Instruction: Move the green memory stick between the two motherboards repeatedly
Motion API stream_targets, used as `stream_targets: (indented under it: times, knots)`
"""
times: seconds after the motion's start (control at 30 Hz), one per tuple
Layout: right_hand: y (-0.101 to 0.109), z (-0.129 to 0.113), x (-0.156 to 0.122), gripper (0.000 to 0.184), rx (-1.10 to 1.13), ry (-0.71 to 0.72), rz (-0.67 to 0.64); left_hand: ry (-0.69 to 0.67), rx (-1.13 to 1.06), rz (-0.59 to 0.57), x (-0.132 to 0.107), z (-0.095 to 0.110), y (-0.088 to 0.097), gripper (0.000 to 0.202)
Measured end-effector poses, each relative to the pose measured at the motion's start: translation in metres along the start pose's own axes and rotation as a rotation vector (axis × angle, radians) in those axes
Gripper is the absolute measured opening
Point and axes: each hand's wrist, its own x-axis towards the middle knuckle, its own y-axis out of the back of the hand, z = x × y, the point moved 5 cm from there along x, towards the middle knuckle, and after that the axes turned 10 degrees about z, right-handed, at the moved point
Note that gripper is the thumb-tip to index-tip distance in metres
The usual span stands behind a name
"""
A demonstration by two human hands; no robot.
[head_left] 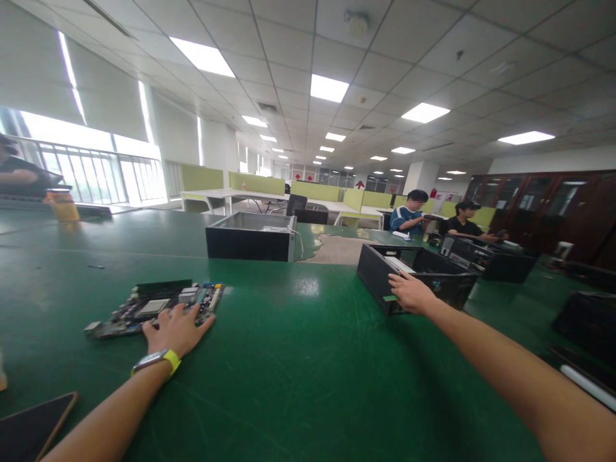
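Left hand [176,330]: flat and wide open, fingers spread, pressing on the near edge of the circuit board [154,307]; holding nothing.
Why flat: likely to stop the board from sliding on the smooth top.
Circuit board: lying flat on the green table [298,372], chips up, left of the middle, well apart from both boxes.
Right hand [411,293]: stretched far out, fingers mostly straight, resting on the near top corner of the black case [373,276]; not closed around anything, as far as can be seen.
Why there: probably to steady the box by its edge.
Black case: lid off, open side up, over on the right; inside, a pale flat part and dark metal, too dim to tell more.
Green bit [391,298]: small, just under the right hand at the box corner; cannot tell what.
Grey case [250,244]: farther back, open on top, thin white wire at its right corner; inside hidden by the front wall.
Watch [158,360]: yellow band, on the left wrist.
Yellow jar [62,205]: far left, at the table's back edge.
Two people [409,215]: seated far back, beside more open boxes.
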Motion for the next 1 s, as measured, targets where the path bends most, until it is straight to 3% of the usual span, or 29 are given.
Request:
stream_targets:
  times: [0.17,0.4,0.53,0.67,0.8,1.0]
  knots:
    - [0.004,-0.004,-0.001,0.028,-0.016,-0.031,0.0,0.044,0.01,0.104,-0.003,0.001,0.009,0.068]
    - [0.023,-0.027,0.018,0.03,0.092,-0.173,0.129,0.05,-0.004,-0.052,0.006,-0.001,-0.001,0.068]
    - [0.024,-0.053,0.045,0.033,0.487,-0.342,0.245,0.001,0.011,-0.056,0.008,0.001,0.002,0.069]
    - [0.011,-0.092,0.065,0.035,1.123,-0.699,0.297,-0.084,0.009,-0.011,-0.002,0.012,0.015,0.069]
    - [0.007,-0.144,0.064,0.034,1.593,-0.956,0.382,-0.148,-0.029,-0.004,-0.028,0.04,0.026,0.064]
    - [0.006,-0.192,0.041,0.019,1.946,-1.238,0.45,-0.344,-0.249,-0.029,-0.094,0.12,0.047,0.062]
